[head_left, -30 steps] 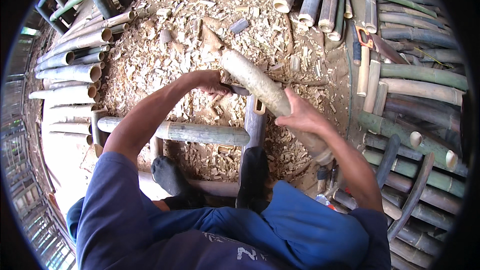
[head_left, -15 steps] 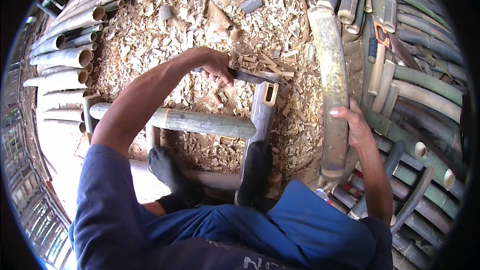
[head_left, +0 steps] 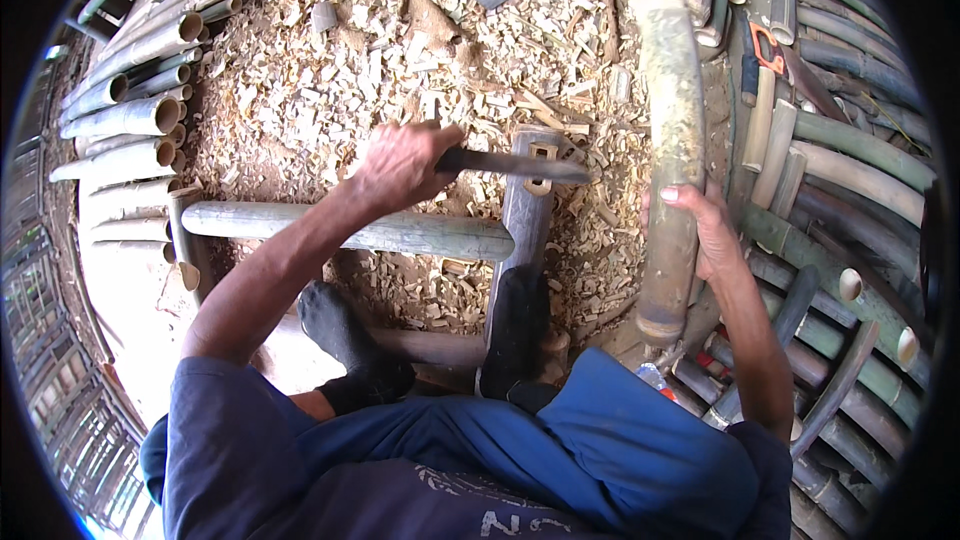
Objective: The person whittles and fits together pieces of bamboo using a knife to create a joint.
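Note:
My left hand (head_left: 405,162) grips a long, flat-bladed chisel (head_left: 525,166), with its handle partly hidden in my fist. The blade lies sideways over a dark bamboo post (head_left: 535,212), whose upper end has cut rectangular slots with pale edges. My right hand (head_left: 705,230) is wrapped round the lower part of a thick, mottled bamboo length (head_left: 678,110) at my right. A green-grey bamboo pole (head_left: 350,231) runs left from the post. My right foot in a black sock (head_left: 518,315) rests on the post; the other foot (head_left: 350,340) is to its left.
Wood shavings (head_left: 330,70) cover the ground. Cut bamboo tubes (head_left: 130,120) are stacked at the left. More bamboo (head_left: 850,155) fills the right side, where an orange-handled saw (head_left: 767,48) lies. A lower bamboo bar (head_left: 425,346) crosses near my feet.
My left hand has moved down and nearer with the chisel, and its blade now crosses the slotted end. The right hand has shifted slightly upward along with the thick bamboo.

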Motion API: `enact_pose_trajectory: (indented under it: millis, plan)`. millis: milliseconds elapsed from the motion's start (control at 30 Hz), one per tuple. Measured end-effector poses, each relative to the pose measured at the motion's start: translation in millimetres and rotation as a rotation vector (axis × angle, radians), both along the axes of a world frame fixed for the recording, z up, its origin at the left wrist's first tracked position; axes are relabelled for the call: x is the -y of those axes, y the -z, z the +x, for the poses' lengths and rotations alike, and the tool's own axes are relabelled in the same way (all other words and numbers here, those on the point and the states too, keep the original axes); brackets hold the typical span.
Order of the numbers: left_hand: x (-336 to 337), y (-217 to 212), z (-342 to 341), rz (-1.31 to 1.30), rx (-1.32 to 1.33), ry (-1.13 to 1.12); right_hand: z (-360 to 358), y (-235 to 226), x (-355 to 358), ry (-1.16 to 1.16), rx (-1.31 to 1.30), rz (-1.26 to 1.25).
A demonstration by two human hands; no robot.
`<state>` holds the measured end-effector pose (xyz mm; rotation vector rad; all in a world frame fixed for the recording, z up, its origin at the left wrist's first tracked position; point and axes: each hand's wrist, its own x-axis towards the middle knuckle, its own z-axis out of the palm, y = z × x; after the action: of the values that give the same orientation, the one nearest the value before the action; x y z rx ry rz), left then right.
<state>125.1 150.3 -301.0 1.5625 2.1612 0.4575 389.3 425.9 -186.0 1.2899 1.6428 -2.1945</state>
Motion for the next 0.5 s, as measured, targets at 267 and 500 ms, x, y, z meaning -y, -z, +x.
enact_pose_trajectory:
  millis: [267, 500]
  plan:
    - [44, 9, 9, -0.222, 0.039, -0.036, 1, 3, 21, -0.222, 0.057, 0.227]
    - [45, 12, 3, -0.396, 0.013, -0.029, -4, 10, 23, -0.497, 0.094, 0.456]
